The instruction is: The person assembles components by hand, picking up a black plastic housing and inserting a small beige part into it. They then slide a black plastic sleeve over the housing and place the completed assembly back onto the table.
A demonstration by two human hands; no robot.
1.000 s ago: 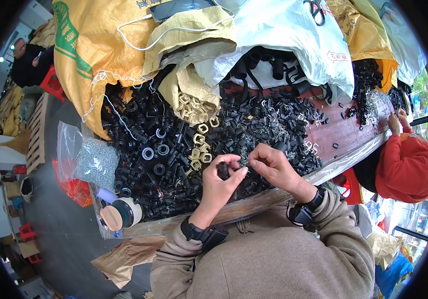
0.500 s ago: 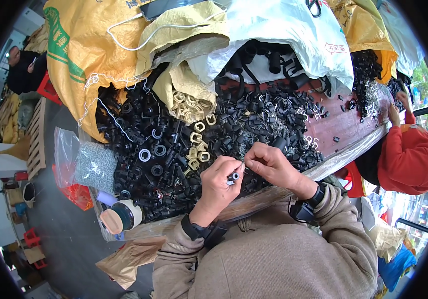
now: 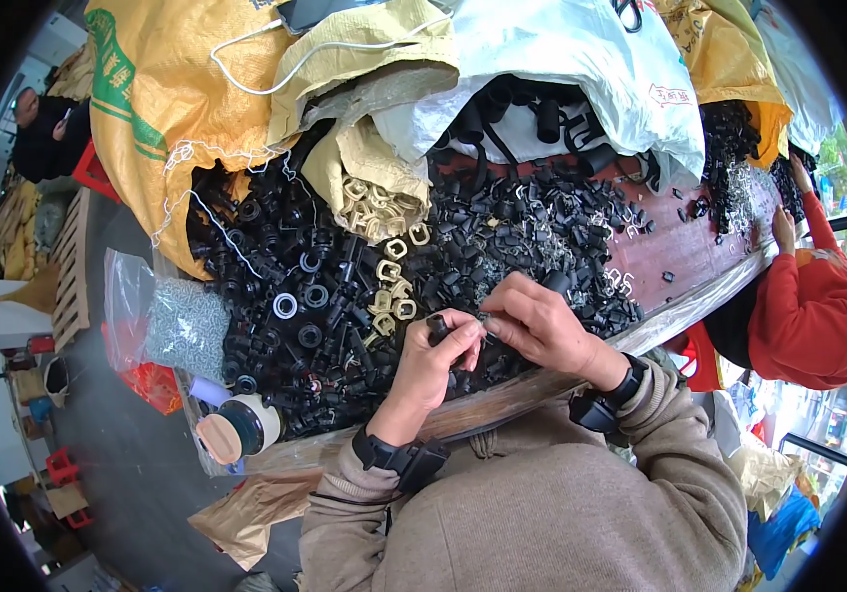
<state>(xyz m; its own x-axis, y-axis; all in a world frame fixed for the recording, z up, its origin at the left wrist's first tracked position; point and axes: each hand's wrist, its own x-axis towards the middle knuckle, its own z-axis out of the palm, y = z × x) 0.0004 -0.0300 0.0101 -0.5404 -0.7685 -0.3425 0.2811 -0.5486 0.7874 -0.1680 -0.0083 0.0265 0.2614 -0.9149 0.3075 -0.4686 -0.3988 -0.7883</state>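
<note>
My left hand (image 3: 426, 367) is closed around a small black cylindrical plastic part (image 3: 437, 329), whose dark end sticks up past the index finger. Just to its right, my right hand (image 3: 547, 333) pinches thumb and forefinger together, close to the left fingertips. Something tiny and pale shows between the two hands, too small to name. Both hands hover over the near side of a heap of small black plastic pieces (image 3: 502, 232). Cream-coloured square rings (image 3: 396, 286) lie beyond my left hand, next to larger black fittings with round collars (image 3: 310, 296).
Woven sacks, yellow (image 3: 177, 79) and white (image 3: 552, 49), spill parts along the far side. A bag of small metal pieces (image 3: 187, 321) and a lidded jar (image 3: 236, 431) stand at the left. The table's plastic-wrapped edge (image 3: 670, 314) runs nearby. A person in red (image 3: 804, 311) works at right.
My left hand has turned, so the black part now points up and away instead of showing its ringed end. The right hand stays close beside it. The person in red has reached farther out.
</note>
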